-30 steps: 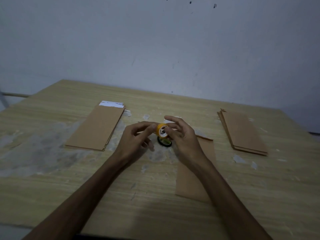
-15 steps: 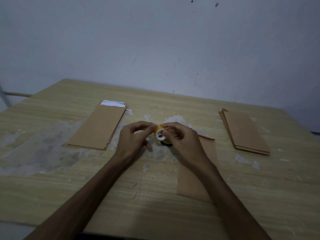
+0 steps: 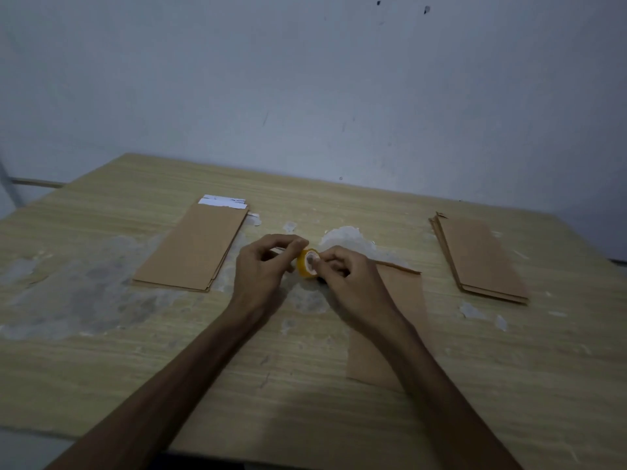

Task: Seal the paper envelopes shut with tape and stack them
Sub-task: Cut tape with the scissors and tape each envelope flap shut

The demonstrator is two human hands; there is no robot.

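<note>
A single flat brown paper envelope (image 3: 390, 320) lies nearest, partly under the right forearm. Beyond it both hands meet over the table: the right hand (image 3: 349, 283) grips the small yellow tape roll (image 3: 307, 262), and the left hand (image 3: 264, 266) pinches at its rim. The freed end could slip and restick. Farther off lie a left envelope stack (image 3: 193, 249) and a right stack (image 3: 481, 259); their contents cannot be seen.

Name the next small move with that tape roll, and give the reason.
Probably peel a short strip free. Both hands, left hand and right hand, hold the yellow tape roll above the table, and the single envelope under the right forearm shows no tape.
</note>
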